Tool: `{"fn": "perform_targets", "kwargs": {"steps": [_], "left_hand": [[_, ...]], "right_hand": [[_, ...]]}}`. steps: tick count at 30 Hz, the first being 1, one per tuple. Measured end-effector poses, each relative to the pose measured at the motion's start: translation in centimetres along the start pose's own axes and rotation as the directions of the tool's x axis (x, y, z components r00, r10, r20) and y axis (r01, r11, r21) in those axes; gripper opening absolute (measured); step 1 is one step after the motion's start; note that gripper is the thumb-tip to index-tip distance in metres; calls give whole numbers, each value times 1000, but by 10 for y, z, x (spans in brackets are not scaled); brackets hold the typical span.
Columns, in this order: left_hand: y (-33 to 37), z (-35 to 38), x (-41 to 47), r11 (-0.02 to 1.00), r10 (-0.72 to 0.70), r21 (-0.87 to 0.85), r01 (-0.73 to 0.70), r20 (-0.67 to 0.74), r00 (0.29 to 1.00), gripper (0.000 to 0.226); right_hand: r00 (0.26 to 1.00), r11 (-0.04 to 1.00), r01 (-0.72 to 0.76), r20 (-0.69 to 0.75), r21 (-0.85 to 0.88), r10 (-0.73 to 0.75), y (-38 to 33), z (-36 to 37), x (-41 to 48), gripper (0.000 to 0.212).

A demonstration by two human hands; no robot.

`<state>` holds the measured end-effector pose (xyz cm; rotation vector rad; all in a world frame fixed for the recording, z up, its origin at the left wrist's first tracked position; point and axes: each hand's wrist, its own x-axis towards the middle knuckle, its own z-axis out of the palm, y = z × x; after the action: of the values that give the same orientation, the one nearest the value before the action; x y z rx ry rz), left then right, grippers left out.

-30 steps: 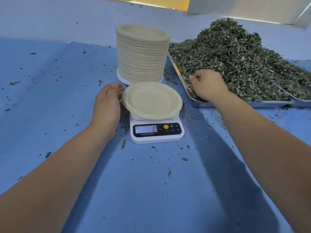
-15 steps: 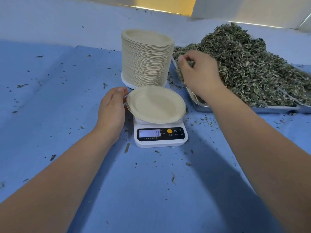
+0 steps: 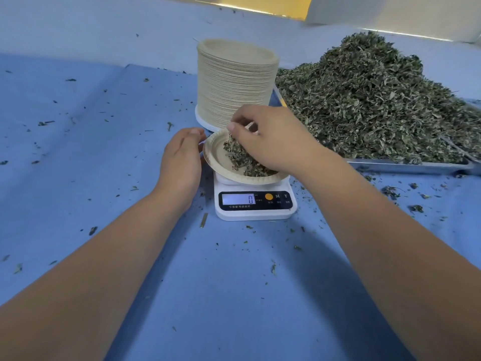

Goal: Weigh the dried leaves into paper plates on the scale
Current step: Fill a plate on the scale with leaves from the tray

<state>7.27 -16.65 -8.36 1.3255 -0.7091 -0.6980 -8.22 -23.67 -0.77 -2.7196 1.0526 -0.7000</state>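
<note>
A small white digital scale (image 3: pixel 256 204) stands on the blue cloth, its display reading 0. On it sits a beige paper plate (image 3: pixel 216 155) with a clump of dried green leaves (image 3: pixel 239 157). My right hand (image 3: pixel 273 139) hovers over the plate with fingers curled round a handful of leaves that spills down onto it. My left hand (image 3: pixel 182 157) rests beside the plate's left rim, fingertips touching the edge.
A tall stack of paper plates (image 3: pixel 234 82) stands right behind the scale. A metal tray (image 3: pixel 406 165) heaped with dried leaves (image 3: pixel 377 100) lies at the right. Leaf crumbs are scattered over the blue cloth (image 3: pixel 91 152).
My right hand lifted a handful of leaves out of the tray and swung left over the plate, where leaves now lie. My left hand stayed at the plate's rim.
</note>
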Motion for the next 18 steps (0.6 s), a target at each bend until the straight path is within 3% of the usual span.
{"fn": "perform_targets", "kwargs": {"steps": [4, 9, 18], "left_hand": [[1, 0, -2, 1000, -3, 16, 3, 2, 1000, 26], [-1, 1, -1, 1000, 14, 25, -14, 10, 1000, 23], [1, 1, 0, 1000, -19, 4, 19, 16, 1000, 23]], "right_hand": [[983, 990, -19, -180, 141, 44, 14, -9, -19, 25], [890, 968, -76, -422, 238, 174, 50, 5, -54, 18], [892, 960, -138, -391, 244, 227, 73, 12, -59, 16]]}}
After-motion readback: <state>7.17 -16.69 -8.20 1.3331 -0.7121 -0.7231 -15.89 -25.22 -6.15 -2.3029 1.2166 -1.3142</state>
